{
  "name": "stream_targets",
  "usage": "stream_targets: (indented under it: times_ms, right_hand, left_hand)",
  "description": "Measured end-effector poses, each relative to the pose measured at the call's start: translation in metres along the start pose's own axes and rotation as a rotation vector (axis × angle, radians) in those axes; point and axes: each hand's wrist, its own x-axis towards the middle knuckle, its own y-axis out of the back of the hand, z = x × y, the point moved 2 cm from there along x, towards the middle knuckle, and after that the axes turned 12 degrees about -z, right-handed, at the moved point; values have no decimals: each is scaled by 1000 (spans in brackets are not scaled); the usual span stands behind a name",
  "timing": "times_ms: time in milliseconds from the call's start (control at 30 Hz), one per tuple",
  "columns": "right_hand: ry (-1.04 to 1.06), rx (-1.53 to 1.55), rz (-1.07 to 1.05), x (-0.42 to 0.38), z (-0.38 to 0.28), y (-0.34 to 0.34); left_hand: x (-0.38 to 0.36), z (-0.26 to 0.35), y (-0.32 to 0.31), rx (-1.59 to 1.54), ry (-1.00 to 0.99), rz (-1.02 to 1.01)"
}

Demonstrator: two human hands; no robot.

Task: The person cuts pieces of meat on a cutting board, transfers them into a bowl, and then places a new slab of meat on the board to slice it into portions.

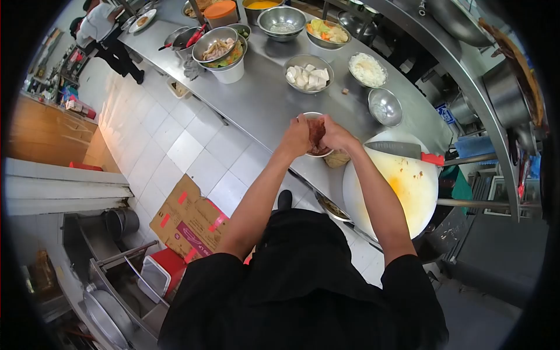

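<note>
Near the front edge of the steel counter (pixel 256 108) is a small white-rimmed bowl (pixel 318 154) with dark reddish-brown food (pixel 317 133) in it. My left hand (pixel 296 136) is at the bowl's left side and my right hand (pixel 337 135) at its right, both with curled fingers against the food or the rim. Which of the two each hand grips is hidden. Just right of the bowl, partly under my right wrist, lies a brownish lump (pixel 336 159). A knife (pixel 402 150) with a red handle rests on the round white board (pixel 394 192).
Beyond my hands stand bowls of white chunks (pixel 308 77), shredded white food (pixel 367 69) and cut vegetables (pixel 328 32), plus an empty metal bowl (pixel 385 107). A white bucket (pixel 228 72) holds up another bowl. Flattened cardboard (pixel 186 221) lies on the floor; a person (pixel 102 32) stands far left.
</note>
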Motion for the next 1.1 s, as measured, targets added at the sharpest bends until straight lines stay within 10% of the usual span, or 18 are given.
stream_targets:
  times_ms: [433, 600, 800, 1100]
  right_hand:
    - [-137, 170, -207, 17, -18, 3]
    - [-15, -361, -79, -4, -44, 24]
    - [-219, -297, 75, 45, -38, 140]
    - [-88, -643, 349, 130, 41, 122]
  left_hand:
    - [8, 12, 1, 48, 72, -35]
    - [20, -4, 7, 34, 110, -58]
    - [11, -3, 4, 50, 104, 65]
    - [-52, 27, 35, 80, 61, 122]
